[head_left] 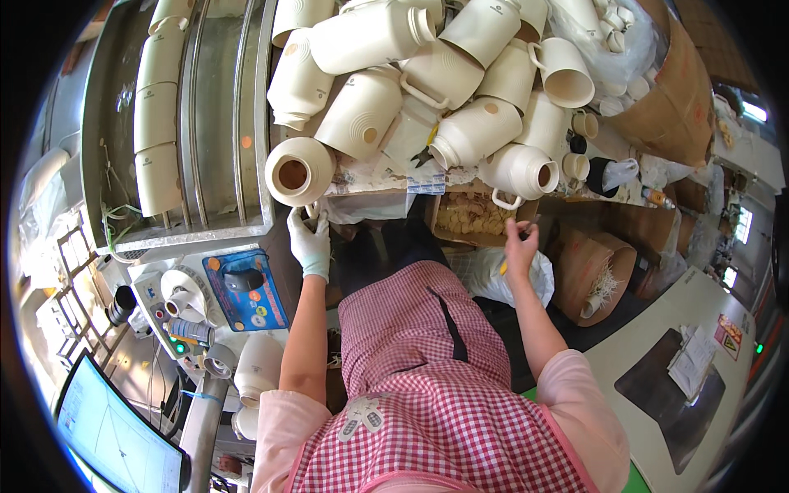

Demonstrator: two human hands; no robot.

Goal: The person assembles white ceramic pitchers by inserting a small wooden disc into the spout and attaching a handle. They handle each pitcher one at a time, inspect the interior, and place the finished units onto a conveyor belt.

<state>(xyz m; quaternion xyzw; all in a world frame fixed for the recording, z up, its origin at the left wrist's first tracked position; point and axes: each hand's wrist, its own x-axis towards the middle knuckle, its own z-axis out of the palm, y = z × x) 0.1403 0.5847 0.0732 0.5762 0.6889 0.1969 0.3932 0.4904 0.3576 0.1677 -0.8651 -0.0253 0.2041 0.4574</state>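
Note:
My left hand, in a white glove, is closed at the handle of a cream jug that lies at the front left edge of the worktable, its open mouth toward me. My bare right hand has its fingers curled together just below the handle of another cream jug. Whatever those fingers hold, if anything, is hidden; a small yellow thing shows beside the palm. Between and behind both jugs lies a heap of similar cream jugs, several with handles and round tan spots on their bases.
A metal-framed machine bed with a row of cream cylinders stands left. Nearby are a mouse on a blue pad and a monitor. Below the table edge sit a cardboard box and a white bag. A large brown bag stands far right.

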